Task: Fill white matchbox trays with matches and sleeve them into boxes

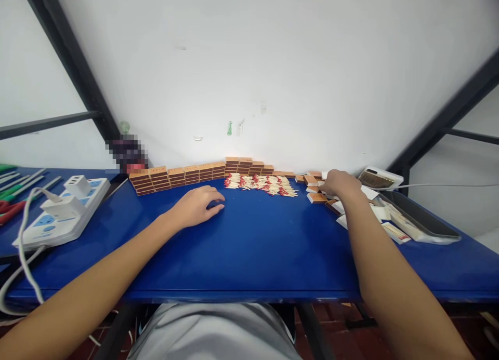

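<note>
My left hand (200,205) rests on the blue table (249,245), its fingers loosely bent and thumb apart, with nothing in it. Just beyond it runs a row of stacked matchboxes (185,176) along the wall. A heap of loose red-tipped matches (263,183) lies to the right of this hand. Over at the right, my right hand (342,183) reaches down into a jumble of matchboxes (317,198), some showing white sides. Its fingers are curled and partly hidden behind the hand, so what they grip cannot be made out.
A white power strip (64,214) with chargers and cables lies at the left, near green- and red-handled tools (15,194). On the right are a phone (376,178) with a white cable, a dark flat case (423,214) and a packet of matches (396,232). Dark metal posts flank the table.
</note>
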The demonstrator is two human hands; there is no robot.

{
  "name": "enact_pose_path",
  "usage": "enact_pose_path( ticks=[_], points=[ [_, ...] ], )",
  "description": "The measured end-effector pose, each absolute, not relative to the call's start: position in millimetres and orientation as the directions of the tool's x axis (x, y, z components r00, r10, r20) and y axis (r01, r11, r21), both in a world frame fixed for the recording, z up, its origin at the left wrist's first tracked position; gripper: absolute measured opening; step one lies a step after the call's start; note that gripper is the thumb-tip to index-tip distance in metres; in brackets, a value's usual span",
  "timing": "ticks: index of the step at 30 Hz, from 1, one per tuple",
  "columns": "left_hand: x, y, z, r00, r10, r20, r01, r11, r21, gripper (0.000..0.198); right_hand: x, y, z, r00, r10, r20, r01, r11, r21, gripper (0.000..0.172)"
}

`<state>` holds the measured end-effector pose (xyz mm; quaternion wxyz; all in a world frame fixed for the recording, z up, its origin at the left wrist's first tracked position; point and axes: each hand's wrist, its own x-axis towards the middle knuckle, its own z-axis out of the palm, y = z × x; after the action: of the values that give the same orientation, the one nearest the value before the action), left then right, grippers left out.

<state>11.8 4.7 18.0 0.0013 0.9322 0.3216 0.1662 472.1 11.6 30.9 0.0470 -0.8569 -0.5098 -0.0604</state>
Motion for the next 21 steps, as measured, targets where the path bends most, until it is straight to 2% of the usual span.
enact_pose_path(
  ticks=[2, 3, 4, 6, 8, 10, 12, 14, 16, 18, 21],
  points=[
    [11.6, 5.2, 18.1, 0.733, 0.606, 0.308, 0.602, -0.789, 0.119, 0.029, 460.3, 4.7, 42.9, 0.49, 0.86, 0.143, 0.869, -0.496, 0.001, 0.026],
    [11.7, 5.2, 18.0, 0.732, 0.608, 0.307, 0.603, -0.788, 0.122, 0.029, 451.7, 0.6, 49.8, 0.45, 0.879, 0.157, 0.891, -0.454, -0.007, 0.021],
    [11.8, 5.0, 17.9, 0.731, 0.61, 0.304, 0.604, -0.787, 0.127, 0.028, 441.0, -3.9, 56.2, 0.346, 0.919, 0.187, 0.938, -0.345, -0.038, 0.018],
    [12.4, 4.2, 17.6, 0.731, 0.614, 0.299, 0.601, -0.786, 0.144, 0.029, 413.7, -13.0, 64.7, 0.09, 0.967, 0.238, 0.983, -0.047, -0.18, 0.017],
    [13.0, 2.7, 17.6, 0.723, 0.622, 0.301, 0.599, -0.782, 0.176, 0.032, 380.7, -21.8, 64.7, -0.142, 0.958, 0.248, 0.912, 0.224, -0.343, 0.02],
    [13.6, 0.9, 18.2, 0.713, 0.631, 0.306, 0.595, -0.775, 0.213, 0.044, 346.6, -29.8, 57.0, -0.374, 0.904, 0.209, 0.812, 0.428, -0.398, 0.017],
    [14.2, -0.9, 19.1, 0.705, 0.639, 0.308, 0.59, -0.77, 0.245, 0.062, 316.8, -36.8, 46.3, -0.525, 0.826, 0.206, 0.739, 0.562, -0.371, 0.015],
    [15.1, -2.6, 20.2, 0.709, 0.639, 0.298, 0.584, -0.77, 0.258, 0.072, 295.7, -42.9, 38.1, -0.585, 0.781, 0.22, 0.712, 0.624, -0.321, 0.013],
    [16.2, -4.1, 21.1, 0.722, 0.631, 0.285, 0.578, -0.776, 0.254, 0.072, 285.8, -47.1, 35.9, -0.594, 0.773, 0.223, 0.707, 0.634, -0.314, 0.012],
    [17.3, -5.7, 21.5, 0.736, 0.619, 0.275, 0.567, -0.785, 0.25, 0.068, 288.1, -48.4, 40.2, -0.589, 0.786, 0.185, 0.696, 0.61, -0.379, 0.011],
    [18.4, -7.9, 21.2, 0.745, 0.609, 0.274, 0.553, -0.792, 0.259, 0.061, 314.0, -42.3, 52.8, -0.502, 0.843, 0.192, 0.703, 0.527, -0.478, 0.022]
  ],
)
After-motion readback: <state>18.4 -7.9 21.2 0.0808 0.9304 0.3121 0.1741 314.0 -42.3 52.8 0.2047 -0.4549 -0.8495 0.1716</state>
